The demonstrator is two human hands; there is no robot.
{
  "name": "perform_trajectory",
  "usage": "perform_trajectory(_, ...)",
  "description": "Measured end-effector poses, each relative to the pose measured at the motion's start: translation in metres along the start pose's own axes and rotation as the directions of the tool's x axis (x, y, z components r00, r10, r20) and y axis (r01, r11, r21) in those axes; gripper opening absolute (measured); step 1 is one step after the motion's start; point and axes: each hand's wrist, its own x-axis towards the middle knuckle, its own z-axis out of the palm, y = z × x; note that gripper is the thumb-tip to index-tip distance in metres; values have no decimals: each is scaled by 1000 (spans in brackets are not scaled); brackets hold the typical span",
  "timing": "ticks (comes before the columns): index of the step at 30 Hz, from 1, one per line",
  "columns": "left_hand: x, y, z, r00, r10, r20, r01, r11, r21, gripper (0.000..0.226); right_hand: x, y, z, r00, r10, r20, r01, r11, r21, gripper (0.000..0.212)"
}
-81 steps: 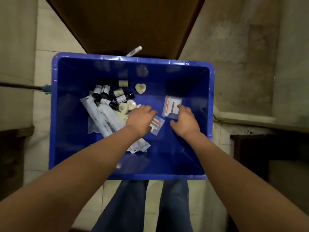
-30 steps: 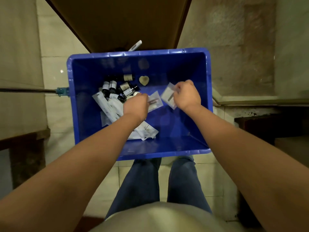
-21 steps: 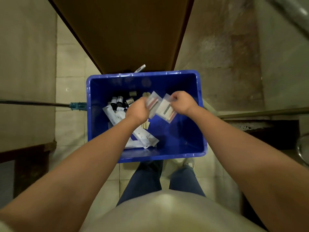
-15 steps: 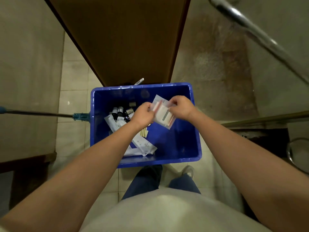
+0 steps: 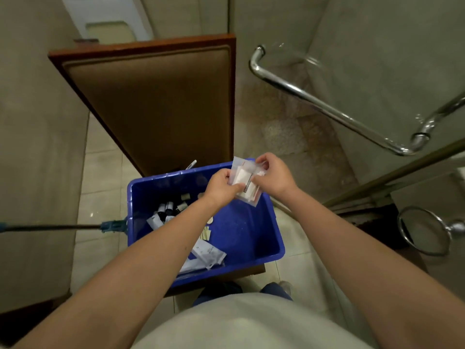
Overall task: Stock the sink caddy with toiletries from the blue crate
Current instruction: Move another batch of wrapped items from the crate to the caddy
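- Your left hand (image 5: 221, 186) and right hand (image 5: 273, 176) both pinch clear packets (image 5: 245, 183) above the crate (image 5: 266, 238).
- Bottles (image 5: 167, 209) remain inside the crate; caddy unseen, so stocking looks unfinished.

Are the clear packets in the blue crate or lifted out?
Lifted out: left hand and right hand pinch the clear packets above the blue crate; small bottles lie inside.

Left forearm (image 5: 151, 248) covers part of the crate's (image 5: 266, 222) pile. Bottles (image 5: 167, 207) there, labels too small to read. Packets (image 5: 245, 183) overlap between left hand (image 5: 221, 187) and right hand (image 5: 274, 176), count unclear. Pole (image 5: 50, 226) runs off the left edge.
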Motion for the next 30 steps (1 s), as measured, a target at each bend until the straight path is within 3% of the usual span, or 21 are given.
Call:
perform_trajectory(6,-5,24,34,997,61,42,-59,997,-45,23,-35,17,-33,989,120,-82,-108,985,138,78)
perform_trajectory(12,-16,46,79,988,119,101,-122,992,23,23,-76,47,-58,966,237,-104,-210,953,220,49)
perform_trajectory(24,-72,74,194,895,152,419,-261,941,216,21,-162,121,-127,913,275,-303,-218,953,208,60)
perform_trajectory(27,-98,75,231,879,178,441,-310,919,245,21,-199,143,-143,856,334,-394,-248,935,255,81)
perform_trajectory(30,-127,74,271,870,232,434,-382,875,298,19,-238,168,-163,818,331,-471,-232,938,257,68)
